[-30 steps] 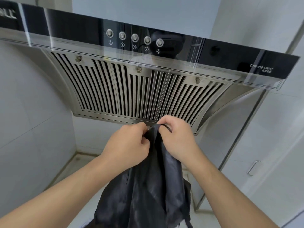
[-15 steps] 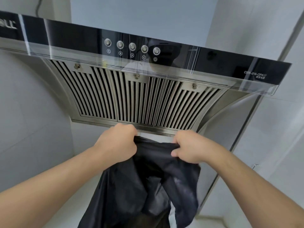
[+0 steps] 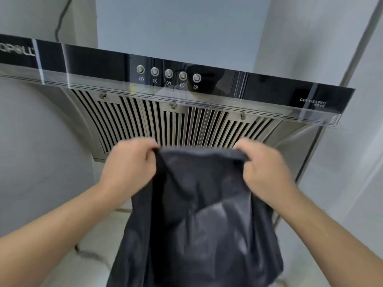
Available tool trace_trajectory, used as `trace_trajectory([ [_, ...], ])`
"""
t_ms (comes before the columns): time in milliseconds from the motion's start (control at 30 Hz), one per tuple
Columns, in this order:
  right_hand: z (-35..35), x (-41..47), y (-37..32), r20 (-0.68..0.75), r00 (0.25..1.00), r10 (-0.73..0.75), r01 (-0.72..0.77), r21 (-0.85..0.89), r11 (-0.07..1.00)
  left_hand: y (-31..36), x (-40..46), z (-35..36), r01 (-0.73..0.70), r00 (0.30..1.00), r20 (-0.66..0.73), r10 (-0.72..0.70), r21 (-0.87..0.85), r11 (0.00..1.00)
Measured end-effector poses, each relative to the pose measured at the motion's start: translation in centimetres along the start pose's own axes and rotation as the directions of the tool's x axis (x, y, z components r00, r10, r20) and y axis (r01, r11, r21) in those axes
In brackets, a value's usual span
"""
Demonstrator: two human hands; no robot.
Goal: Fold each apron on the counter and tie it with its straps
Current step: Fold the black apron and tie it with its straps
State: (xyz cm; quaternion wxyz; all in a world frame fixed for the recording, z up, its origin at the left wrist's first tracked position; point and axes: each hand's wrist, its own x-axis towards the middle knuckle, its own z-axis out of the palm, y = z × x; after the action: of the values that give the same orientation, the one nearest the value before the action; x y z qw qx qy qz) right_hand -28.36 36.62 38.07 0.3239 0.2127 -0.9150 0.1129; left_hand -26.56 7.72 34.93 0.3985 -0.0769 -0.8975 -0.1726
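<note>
My left hand [image 3: 129, 164] and right hand [image 3: 263, 168] each pinch top-edge corner of black apron [image 3: 199, 220], held apart at hood [image 3: 186, 121] height. Reason: top edge taut, cloth hangs flat, off counter, ready for first fold. Straps not visible.

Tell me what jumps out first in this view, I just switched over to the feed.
A black apron fills the lower middle, held up in the air by its top edge, with the left hand gripping one corner and the right hand the other. Right behind it, across the upper frame, hangs a steel range hood with a glossy black panel and a row of round buttons.
</note>
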Motion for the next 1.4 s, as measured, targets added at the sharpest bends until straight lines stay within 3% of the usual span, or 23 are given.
trace_trajectory([
  [33, 0.0, -0.1, -0.3, -0.202, 0.979, -0.006, 0.012, 0.024, 1.000, 0.1, 0.4, -0.5, -0.009, 0.996, -0.094, 0.001, -0.078, 0.997],
  [100, -0.4, -0.4, -1.3, 0.090, 0.994, -0.062, 0.069, -0.069, 0.995, -0.1, 0.6, -0.7, -0.096, 0.932, 0.343, 0.114, -0.069, 0.993],
  [167, 0.1, -1.2, -2.0, 0.766, 0.640, -0.052, 0.145, -0.054, 0.988, -0.4, -1.2, 0.3, -0.184, 0.532, 0.837, 0.126, -0.031, 0.982],
  [200, 0.1, -1.6, -1.8, 0.884, 0.466, -0.031, 0.125, -0.031, 0.992, -0.7, -2.2, 0.3, -0.210, 0.468, 0.874, 0.131, -0.034, 0.977],
  [267, 0.2, -1.2, -0.8, 0.760, 0.647, -0.065, 0.044, 0.048, 0.998, -1.3, -2.5, 0.4, -0.065, 0.710, 0.702, 0.063, -0.024, 0.998],
  [333, 0.1, -0.6, 0.1, 0.167, 0.982, 0.084, -0.117, 0.201, 0.973, -1.6, -2.1, 0.5, 0.164, 0.956, 0.267, -0.118, -0.156, 0.974],
  [400, 0.3, -1.4, -0.2, -0.015, 0.998, 0.055, -0.050, 0.240, 0.969, -1.0, -2.6, 0.1, 0.184, 0.932, 0.346, -0.108, -0.195, 0.963],
  [467, 1.3, -2.3, -1.2, 0.480, 0.870, -0.109, 0.032, 0.165, 0.986, -0.9, -3.6, 0.3, 0.064, 0.683, 0.727, 0.064, -0.147, 0.987],
  [533, 2.3, -3.2, -1.4, 0.860, 0.503, -0.084, 0.099, 0.039, 0.994, -1.4, -5.0, 0.6, -0.035, 0.413, 0.903, 0.121, -0.117, 0.993],
  [600, 2.5, -2.9, -0.5, 0.806, 0.577, -0.131, 0.118, 0.076, 0.990, -2.0, -4.7, 0.3, -0.002, 0.637, 0.768, 0.075, -0.095, 0.995],
  [667, 1.6, -2.3, 0.2, 0.241, 0.968, -0.072, 0.038, 0.142, 0.989, -2.4, -3.6, -0.1, 0.158, 0.972, 0.199, -0.124, -0.168, 0.973],
  [733, 0.9, -2.9, 0.0, -0.285, 0.957, 0.047, 0.015, 0.212, 0.977, -2.0, -3.8, -0.5, 0.086, 0.982, -0.144, -0.125, -0.249, 0.965],
  [767, 0.9, -3.5, -0.7, -0.228, 0.974, 0.011, 0.024, 0.151, 0.988, -2.1, -4.1, -0.4, 0.003, 1.000, 0.026, 0.002, -0.209, 0.978],
  [833, 2.4, -5.2, -1.4, 0.483, 0.866, -0.127, 0.134, 0.019, 0.991, -2.5, -6.0, 0.9, -0.133, 0.684, 0.713, 0.154, -0.085, 0.987],
  [867, 3.6, -6.0, -1.7, 0.814, 0.574, -0.085, 0.172, -0.018, 0.985, -3.1, -7.2, 1.7, -0.191, 0.391, 0.915, 0.095, -0.020, 0.981],
  [900, 4.1, -6.6, -1.5, 0.936, 0.352, -0.020, 0.167, -0.042, 0.985, -3.7, -7.9, 1.9, -0.201, 0.271, 0.961, 0.050, 0.005, 0.980],
  [967, 4.6, -6.4, -0.2, 0.866, 0.498, -0.046, 0.067, 0.015, 0.998, -4.9, -7.9, 2.0, 0.009, 0.559, 0.829, -0.011, 0.008, 1.000],
  [1033, 4.4, -5.3, 0.9, 0.308, 0.951, -0.006, -0.047, 0.165, 0.985, -5.3, -7.1, 1.8, 0.244, 0.927, 0.329, -0.179, -0.171, 0.955],
  [1067, 4.1, -4.9, 0.9, 0.018, 0.999, 0.043, -0.046, 0.232, 0.972, -5.1, -6.9, 1.8, 0.231, 0.969, 0.146, -0.198, -0.265, 0.936],
  [1100, 3.7, -4.8, 0.7, -0.103, 0.994, 0.042, -0.016, 0.236, 0.972, -4.9, -6.6, 1.5, 0.187, 0.979, 0.139, -0.152, -0.294, 0.937],
  [1167, 3.6, -4.5, 0.5, 0.327, 0.945, -0.025, -0.010, 0.104, 0.995, -5.3, -6.2, 1.5, 0.110, 0.835, 0.550, 0.004, -0.173, 0.979],
  [1267, 4.6, -5.2, 0.4, 0.934, 0.341, 0.111, 0.083, -0.147, 0.986, -6.5, -7.0, 2.0, -0.034, 0.424, 0.903, -0.067, 0.089, 0.995],
  [1400, 4.9, -4.2, 2.0, 0.826, 0.553, 0.111, -0.092, -0.072, 0.993, -8.1, -6.6, 2.5, 0.215, 0.625, 0.768, -0.140, 0.004, 0.977],
])
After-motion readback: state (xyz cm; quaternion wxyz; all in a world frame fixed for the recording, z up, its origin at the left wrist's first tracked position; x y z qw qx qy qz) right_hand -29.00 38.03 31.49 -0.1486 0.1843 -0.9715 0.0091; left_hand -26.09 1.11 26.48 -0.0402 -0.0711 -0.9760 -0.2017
